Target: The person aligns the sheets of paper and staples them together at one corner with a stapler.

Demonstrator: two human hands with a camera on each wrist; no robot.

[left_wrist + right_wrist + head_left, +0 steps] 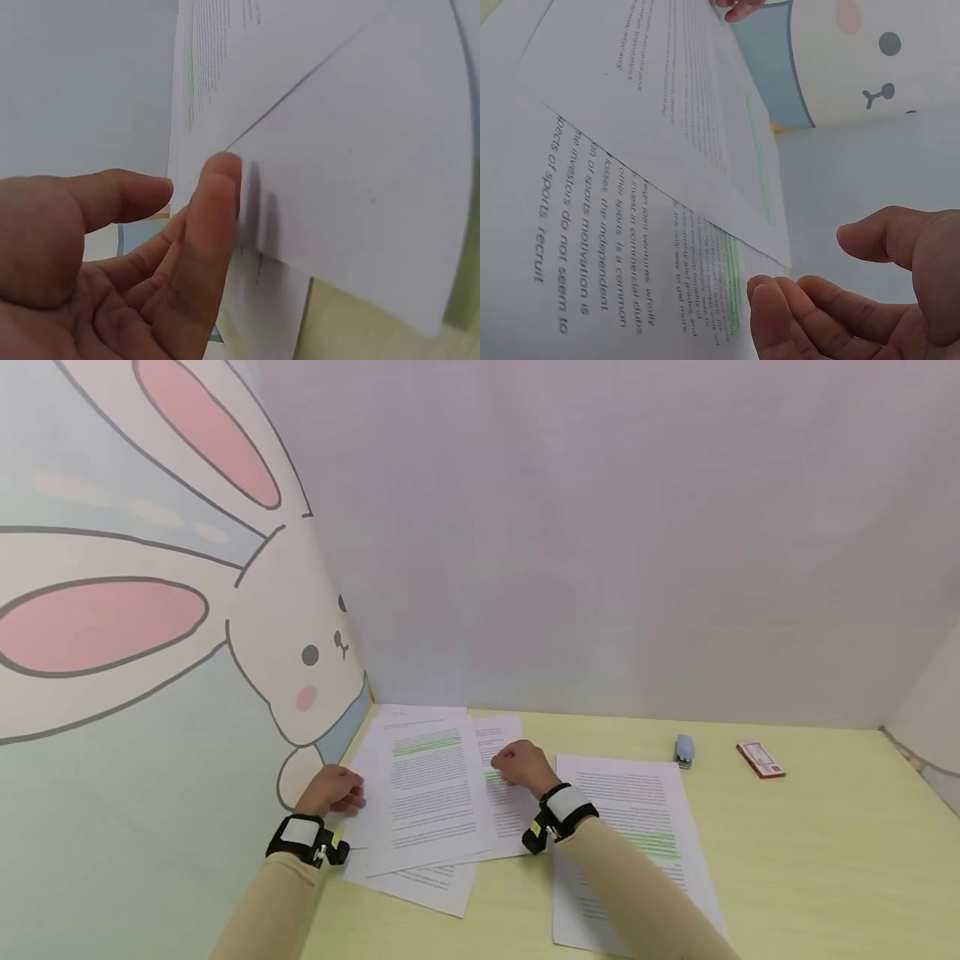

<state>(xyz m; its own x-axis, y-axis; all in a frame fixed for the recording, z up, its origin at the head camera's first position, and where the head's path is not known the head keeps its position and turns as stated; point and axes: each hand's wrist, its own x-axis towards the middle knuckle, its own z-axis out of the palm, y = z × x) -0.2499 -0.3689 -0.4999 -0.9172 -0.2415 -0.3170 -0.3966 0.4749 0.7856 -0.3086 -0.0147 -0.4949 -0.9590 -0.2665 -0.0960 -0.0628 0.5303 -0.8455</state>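
Several printed sheets overlap at the left of the table; the top sheet (435,785) has a green highlighted line. At its left edge is my left hand (332,791), fingers loosely bent and thumb apart from them; in the left wrist view the fingertips (219,180) are right at the paper. My right hand (527,766) hovers over a sheet partly covered by the top one (501,810). Its fingers are bent, and the right wrist view shows a gap between thumb and fingers (772,315), with nothing held.
Under and beside my right forearm lies another printed sheet (630,785) with green highlighting. Farther right are a small blue stapler (684,749) and a small red-and-white box (761,759). A wall with a rabbit picture (300,610) borders the table's left side; a plain wall (600,543) stands behind.
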